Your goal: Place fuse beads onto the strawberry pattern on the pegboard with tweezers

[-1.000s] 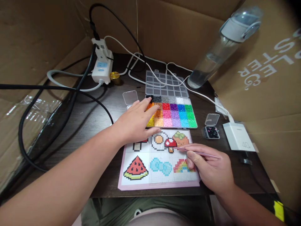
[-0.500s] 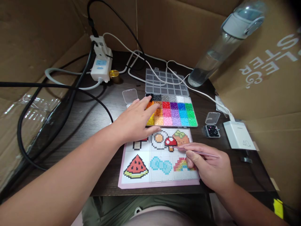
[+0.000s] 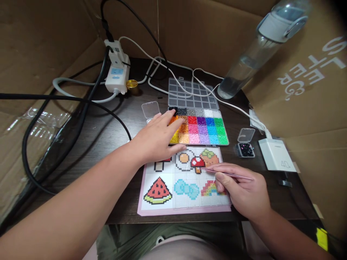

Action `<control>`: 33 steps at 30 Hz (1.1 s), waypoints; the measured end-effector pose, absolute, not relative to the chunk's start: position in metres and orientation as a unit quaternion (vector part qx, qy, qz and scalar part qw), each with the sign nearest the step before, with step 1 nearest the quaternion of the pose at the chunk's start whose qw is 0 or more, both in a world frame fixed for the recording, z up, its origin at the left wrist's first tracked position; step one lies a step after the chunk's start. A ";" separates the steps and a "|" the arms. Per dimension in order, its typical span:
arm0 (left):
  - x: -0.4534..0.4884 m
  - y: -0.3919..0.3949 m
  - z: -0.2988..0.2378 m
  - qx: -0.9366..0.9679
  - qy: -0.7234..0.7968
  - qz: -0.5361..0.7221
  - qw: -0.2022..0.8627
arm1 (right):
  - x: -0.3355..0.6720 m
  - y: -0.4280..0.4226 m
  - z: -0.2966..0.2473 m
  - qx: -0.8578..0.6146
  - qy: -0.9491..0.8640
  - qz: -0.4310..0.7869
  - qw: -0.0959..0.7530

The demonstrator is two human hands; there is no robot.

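My left hand (image 3: pixel 159 137) is spread, palm down, over the left side of the bead box (image 3: pixel 228 135), fingertips near its black and orange compartments. Pink tweezers (image 3: pixel 230 173) are pinched in my right hand (image 3: pixel 241 191). Their tip meets the stem of a small red-and-white bead mushroom (image 3: pixel 197 162) on the clear pegboard (image 3: pixel 187 206). Whether a bead sits in the tip is too small to tell. Beneath the pegboard lies a printed pattern sheet (image 3: pixel 151 180) with a watermelon, a bow, a rainbow, an egg and a persimmon-like fruit. My left hand hides part of the sheet's upper left.
A small clear case of dark beads (image 3: pixel 245 150) stands right of the box, beside a white charger (image 3: pixel 276 155). Behind are a water bottle (image 3: pixel 244 68), a gold cup (image 3: pixel 132 86) and a power strip (image 3: pixel 117 74). Cables (image 3: pixel 73 97) cross the left; cardboard walls (image 3: pixel 189 36) surround the desk.
The whole view has shifted very slightly. Both hands keep their places, with the tweezers still at the mushroom's stem.
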State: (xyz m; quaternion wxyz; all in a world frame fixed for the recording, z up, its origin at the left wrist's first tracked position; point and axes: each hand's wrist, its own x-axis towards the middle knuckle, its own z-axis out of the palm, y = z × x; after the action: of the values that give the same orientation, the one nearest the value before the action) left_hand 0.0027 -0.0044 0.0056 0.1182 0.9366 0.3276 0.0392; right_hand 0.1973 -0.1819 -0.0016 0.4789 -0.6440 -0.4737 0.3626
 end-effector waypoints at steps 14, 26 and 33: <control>0.001 -0.004 0.005 0.936 0.328 0.048 0.121 | 0.198 -0.183 -0.005 -0.656 -0.432 0.376 0.492; -0.002 -0.005 0.002 0.933 0.335 0.055 0.120 | 0.205 -0.142 0.024 -0.654 -0.468 0.274 0.527; -0.003 -0.006 0.004 0.929 0.347 0.047 0.124 | 0.181 -0.092 0.016 -0.615 -0.411 0.362 0.567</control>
State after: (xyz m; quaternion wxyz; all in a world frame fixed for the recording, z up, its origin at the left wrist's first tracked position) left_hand -0.0025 -0.0060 0.0043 0.1243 0.9285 0.3466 0.0470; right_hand 0.1808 -0.0916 0.0163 0.5670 -0.6152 -0.4110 0.3621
